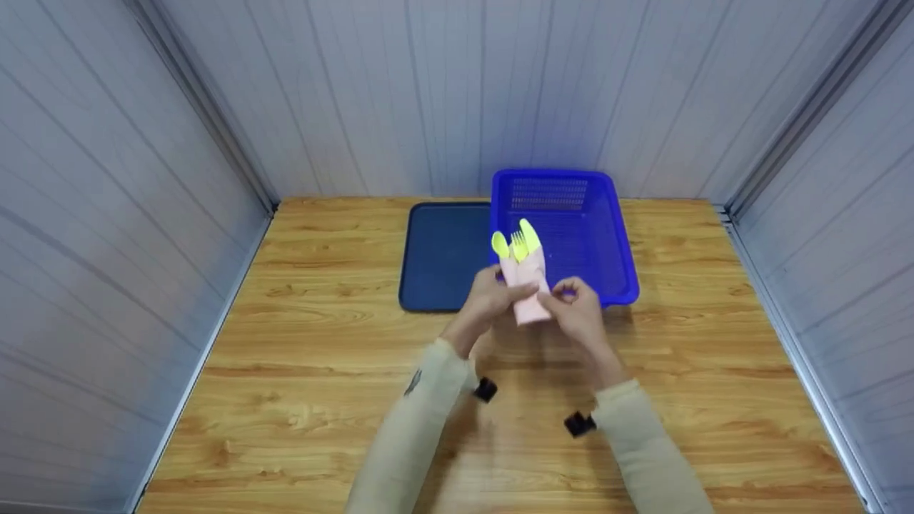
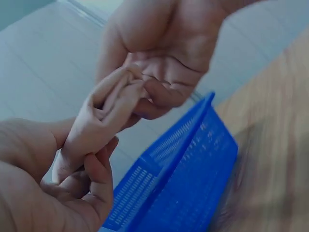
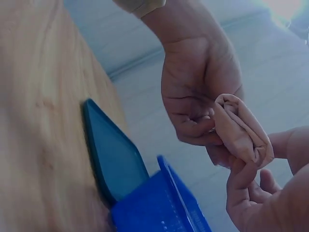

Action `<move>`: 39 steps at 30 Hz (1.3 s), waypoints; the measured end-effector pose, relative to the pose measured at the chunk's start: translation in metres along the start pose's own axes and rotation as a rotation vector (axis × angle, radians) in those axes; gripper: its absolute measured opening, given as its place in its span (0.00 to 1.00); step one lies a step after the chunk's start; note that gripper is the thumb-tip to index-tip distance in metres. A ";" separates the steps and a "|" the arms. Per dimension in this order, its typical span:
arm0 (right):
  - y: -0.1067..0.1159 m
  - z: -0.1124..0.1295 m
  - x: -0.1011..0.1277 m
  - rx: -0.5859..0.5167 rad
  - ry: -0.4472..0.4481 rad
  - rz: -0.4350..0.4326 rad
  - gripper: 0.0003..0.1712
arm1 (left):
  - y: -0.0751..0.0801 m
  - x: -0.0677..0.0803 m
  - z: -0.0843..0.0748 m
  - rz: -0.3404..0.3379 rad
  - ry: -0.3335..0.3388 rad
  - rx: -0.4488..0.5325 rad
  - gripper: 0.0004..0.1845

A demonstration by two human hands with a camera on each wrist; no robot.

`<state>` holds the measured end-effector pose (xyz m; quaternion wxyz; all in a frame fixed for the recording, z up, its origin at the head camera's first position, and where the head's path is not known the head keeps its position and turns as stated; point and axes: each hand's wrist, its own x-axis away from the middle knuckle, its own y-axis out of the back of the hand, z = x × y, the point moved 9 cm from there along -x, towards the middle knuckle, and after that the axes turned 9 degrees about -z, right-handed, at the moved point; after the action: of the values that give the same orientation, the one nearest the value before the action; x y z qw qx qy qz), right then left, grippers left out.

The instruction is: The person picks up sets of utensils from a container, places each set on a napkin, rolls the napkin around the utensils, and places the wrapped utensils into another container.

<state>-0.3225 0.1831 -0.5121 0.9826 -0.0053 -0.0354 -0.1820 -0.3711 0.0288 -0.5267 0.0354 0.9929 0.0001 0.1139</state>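
Observation:
A rolled pink napkin (image 1: 530, 289) is held upright above the table's middle. A yellow-green plastic spoon, fork and knife (image 1: 519, 242) stick out of its top. My left hand (image 1: 494, 291) grips the roll from the left, and my right hand (image 1: 568, 298) pinches its lower right side. In the left wrist view the napkin (image 2: 96, 123) runs between my left hand (image 2: 82, 179) below and my right hand (image 2: 154, 72) above. Seen from the right wrist, the napkin's (image 3: 241, 130) folded end sits between my left hand's (image 3: 198, 96) fingers and my right hand (image 3: 256, 188).
A blue perforated plastic basket (image 1: 614, 243) stands just behind the hands, and a dark blue flat tray (image 1: 443, 257) lies against its left side. All rest on a wooden table (image 1: 300, 371) enclosed by grey panel walls on three sides.

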 end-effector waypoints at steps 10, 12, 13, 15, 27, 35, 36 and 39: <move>-0.025 -0.015 -0.090 0.135 -0.203 0.000 0.10 | -0.016 -0.076 -0.003 -0.073 0.192 0.071 0.30; -0.030 -0.023 -0.102 0.164 -0.258 0.037 0.09 | -0.018 -0.086 0.004 -0.104 0.224 0.114 0.30; -0.032 -0.028 -0.107 0.181 -0.293 0.058 0.10 | -0.019 -0.091 0.008 -0.122 0.219 0.107 0.31; -0.035 -0.040 -0.116 0.222 -0.370 0.103 0.10 | -0.021 -0.098 0.013 -0.156 0.193 0.054 0.33; -0.045 -0.103 -0.124 0.470 -0.515 0.326 0.19 | -0.039 -0.110 0.063 -0.074 0.248 -0.251 0.41; -0.041 -0.133 -0.133 0.617 -0.541 0.444 0.14 | -0.059 -0.104 0.050 -0.047 0.035 -0.844 0.25; -0.040 -0.137 -0.136 0.624 -0.546 0.436 0.12 | -0.063 -0.104 0.044 -0.057 -0.028 -0.960 0.21; -0.035 -0.149 -0.142 0.586 -0.560 0.410 0.06 | -0.077 -0.103 0.031 -0.033 -0.165 -1.164 0.17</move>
<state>-0.4570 0.1980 -0.6711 0.9109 0.2171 -0.3483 0.0423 -0.4640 0.1026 -0.5857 0.5762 0.8156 -0.0499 0.0171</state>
